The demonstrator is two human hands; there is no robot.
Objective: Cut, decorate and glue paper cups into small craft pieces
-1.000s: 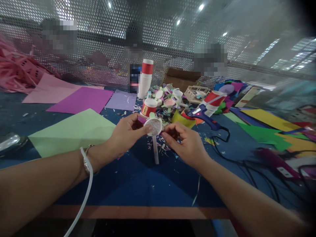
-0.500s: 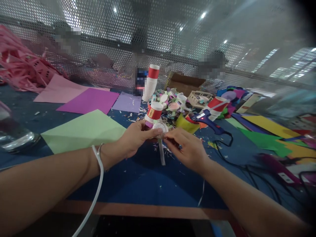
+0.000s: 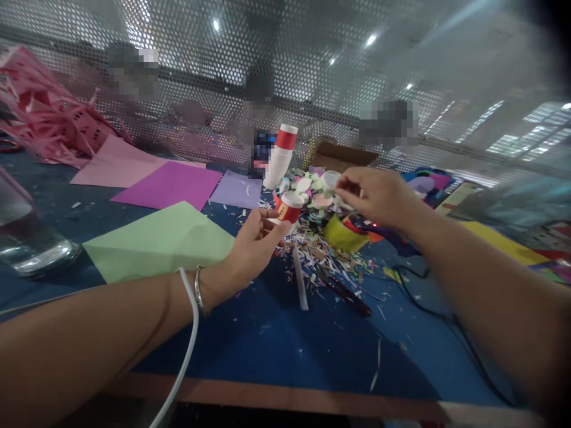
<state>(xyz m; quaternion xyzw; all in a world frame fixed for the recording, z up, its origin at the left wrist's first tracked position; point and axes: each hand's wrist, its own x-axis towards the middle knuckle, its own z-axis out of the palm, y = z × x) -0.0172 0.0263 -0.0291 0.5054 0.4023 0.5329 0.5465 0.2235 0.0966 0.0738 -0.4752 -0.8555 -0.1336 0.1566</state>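
My left hand (image 3: 252, 245) is low over the blue table (image 3: 267, 339), thumb and fingers closed on a small round white piece (image 3: 273, 221) that shows only as a sliver. Just behind its fingertips stands a red-and-white paper cup (image 3: 289, 208). My right hand (image 3: 375, 193) is raised above a pile of small cups and paper discs (image 3: 314, 190), its fingertips pinched together. Blur hides whether anything is between them. A white stick (image 3: 300, 285) lies on the table among paper scraps, between my two arms.
Light green paper (image 3: 160, 241), purple paper (image 3: 172, 184) and pink sheets lie to the left. A stack of paper cups (image 3: 279, 157) stands by the perforated screen. A dark pen-like tool (image 3: 345, 294), a yellow piece (image 3: 341, 233), a black cable (image 3: 428, 297) and a glass jar (image 3: 27, 238) are nearby.
My right hand has let go of the round piece and risen to the right, over the pile. The left hand stays low. The white stick now lies free on the table.
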